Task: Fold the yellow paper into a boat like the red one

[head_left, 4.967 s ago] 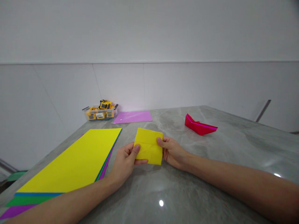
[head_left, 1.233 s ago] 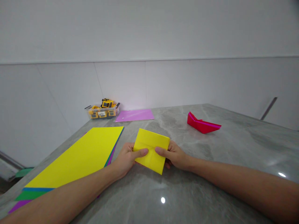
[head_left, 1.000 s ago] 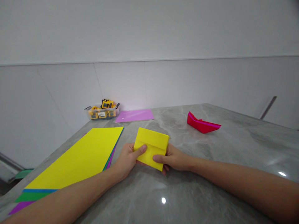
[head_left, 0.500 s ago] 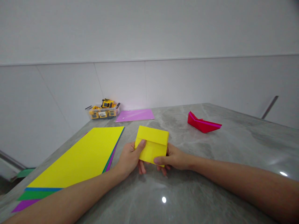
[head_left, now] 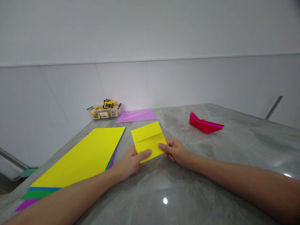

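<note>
A folded yellow paper (head_left: 148, 137), roughly square with a flap edge across its front, is held up above the grey table between my two hands. My left hand (head_left: 134, 160) grips its lower left corner, thumb on the front face and fingers behind. At the lower right edge, my right hand (head_left: 177, 150) pinches it between thumb and fingers. The fingers behind the paper are partly hidden.
On the left of the grey marbled table (head_left: 211, 187) lies a stack of coloured sheets, yellow on top (head_left: 82, 159). Farther back are a clear box of yellow toys (head_left: 104, 113) and a purple sheet (head_left: 136, 116). A red folded paper boat (head_left: 206, 125) stands at the right.
The folded yellow paper has turned counter-clockwise and shifted slightly left and up. My left thumb has moved down to its lower edge, and my right hand has risen along its right side.
</note>
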Demonstrator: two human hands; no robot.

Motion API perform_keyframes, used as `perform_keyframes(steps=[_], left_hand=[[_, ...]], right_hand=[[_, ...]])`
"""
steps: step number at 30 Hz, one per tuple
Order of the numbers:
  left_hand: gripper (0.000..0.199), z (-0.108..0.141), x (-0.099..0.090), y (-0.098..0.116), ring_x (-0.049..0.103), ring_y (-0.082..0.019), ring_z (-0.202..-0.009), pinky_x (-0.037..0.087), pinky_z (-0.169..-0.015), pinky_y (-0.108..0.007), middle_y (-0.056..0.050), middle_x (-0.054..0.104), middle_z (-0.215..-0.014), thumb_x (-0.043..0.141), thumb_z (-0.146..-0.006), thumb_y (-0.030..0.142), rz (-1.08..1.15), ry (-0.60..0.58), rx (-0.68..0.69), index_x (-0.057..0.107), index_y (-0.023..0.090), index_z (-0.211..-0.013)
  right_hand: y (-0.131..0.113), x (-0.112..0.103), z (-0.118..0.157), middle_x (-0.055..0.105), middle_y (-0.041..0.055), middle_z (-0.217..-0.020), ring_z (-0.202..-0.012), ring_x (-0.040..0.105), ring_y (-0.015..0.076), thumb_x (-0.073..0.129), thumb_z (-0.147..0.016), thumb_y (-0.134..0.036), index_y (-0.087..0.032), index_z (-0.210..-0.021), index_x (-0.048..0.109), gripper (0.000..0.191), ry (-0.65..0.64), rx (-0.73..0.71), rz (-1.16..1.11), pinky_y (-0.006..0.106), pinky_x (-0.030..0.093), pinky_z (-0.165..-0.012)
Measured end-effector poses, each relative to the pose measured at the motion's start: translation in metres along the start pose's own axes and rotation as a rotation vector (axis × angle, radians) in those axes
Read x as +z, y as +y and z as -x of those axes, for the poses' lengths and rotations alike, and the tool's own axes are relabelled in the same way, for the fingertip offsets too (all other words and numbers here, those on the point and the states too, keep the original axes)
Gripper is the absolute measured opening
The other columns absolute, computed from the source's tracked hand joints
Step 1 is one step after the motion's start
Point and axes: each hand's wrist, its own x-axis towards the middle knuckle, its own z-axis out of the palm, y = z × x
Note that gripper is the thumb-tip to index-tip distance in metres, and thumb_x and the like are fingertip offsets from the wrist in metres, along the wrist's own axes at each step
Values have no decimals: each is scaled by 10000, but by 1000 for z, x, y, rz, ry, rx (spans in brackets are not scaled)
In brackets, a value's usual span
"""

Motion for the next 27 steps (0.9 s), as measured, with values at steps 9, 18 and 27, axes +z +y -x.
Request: perform_keyframes(steps=[9,18,27], left_hand=[[424,1,7,11,272,-72,-349,221,-421,-236,49,458,-423,677,-697,508,115,6,-1,676,158,-937],[506,-4,-2,-4,342,-64,-297,192,-371,-219,19,436,-330,562,-772,551,-47,-63,-28,493,161,-457],[516,-2,-3,-3,312,-64,-274,207,-369,-225,21,405,-290,549,-769,564,-150,-41,-19,521,161,-447]], right_hand=[[1,0,-1,390,-35,-348,-325,314,58,535,-726,-674,-175,-442,443,581,-93,-63,51,214,209,-359],[0,-1,0,323,-33,-317,-341,267,66,490,-780,-628,-191,-370,388,609,-42,-126,-66,240,190,-392],[2,-3,1,337,-10,-324,-340,285,83,443,-817,-629,-214,-354,385,625,-53,-148,92,258,206,-399]])
